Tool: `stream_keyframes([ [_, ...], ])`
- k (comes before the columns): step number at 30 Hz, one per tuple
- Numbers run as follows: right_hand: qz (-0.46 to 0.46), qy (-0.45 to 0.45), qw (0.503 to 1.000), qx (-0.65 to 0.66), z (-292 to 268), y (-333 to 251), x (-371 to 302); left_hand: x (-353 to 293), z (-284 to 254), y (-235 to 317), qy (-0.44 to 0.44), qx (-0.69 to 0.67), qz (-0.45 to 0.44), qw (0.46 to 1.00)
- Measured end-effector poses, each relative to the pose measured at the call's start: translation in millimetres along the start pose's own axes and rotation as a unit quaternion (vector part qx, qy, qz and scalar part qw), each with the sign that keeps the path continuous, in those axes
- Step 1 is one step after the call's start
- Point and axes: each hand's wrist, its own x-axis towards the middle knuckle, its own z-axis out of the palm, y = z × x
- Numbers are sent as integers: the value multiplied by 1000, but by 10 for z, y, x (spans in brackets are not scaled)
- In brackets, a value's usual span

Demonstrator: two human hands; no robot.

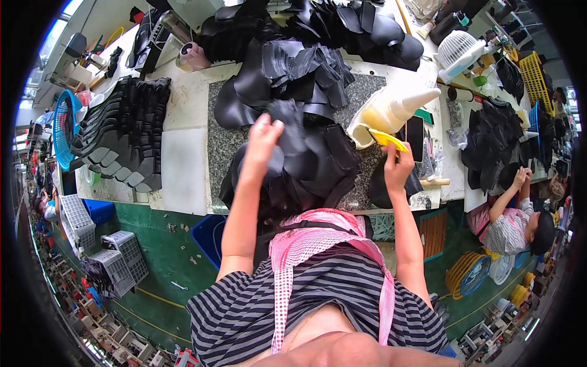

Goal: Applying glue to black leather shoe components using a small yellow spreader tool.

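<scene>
My left hand [263, 142] is closed, its fingers at a black leather-like piece [288, 129] that is smeared by motion. Below it, a heap of black curved pieces [312, 168] spreads to the table's front edge. Between the fingers of my right hand [397, 164] is a yellow flat-handled tool [389, 139]. The tool's far end dips into the mouth of a cream-white plastic bottle [376, 116] lying tilted, so its tip is hidden. More black pieces [306, 64] are stacked beyond my left hand on the speckled stone slab [224, 142].
Overlapping black pieces [125, 131] stand in rows at left, next to a blue basket [64, 129]. Further black stacks [367, 30] fill the back. A white fan [457, 52] stands at the back right. Another person [516, 223] works at right. Grey crates [119, 263] sit on the floor.
</scene>
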Motion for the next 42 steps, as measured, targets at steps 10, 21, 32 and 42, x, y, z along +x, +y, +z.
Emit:
stream_keyframes([
  [10,-1,-76,997,-8,181,136,-25,771,157,387,167,155,183,956],
  [21,248,-5,958,143,93,270,-116,-28,1080,-1050,-120,11,-87,989],
  [32,-122,-134,981,68,548,-221,109,-2,915,-1240,-169,-20,-64,983],
  [42,-75,-234,969,20,-407,-147,-297,5,829,-1208,-181,-69,-112,975],
])
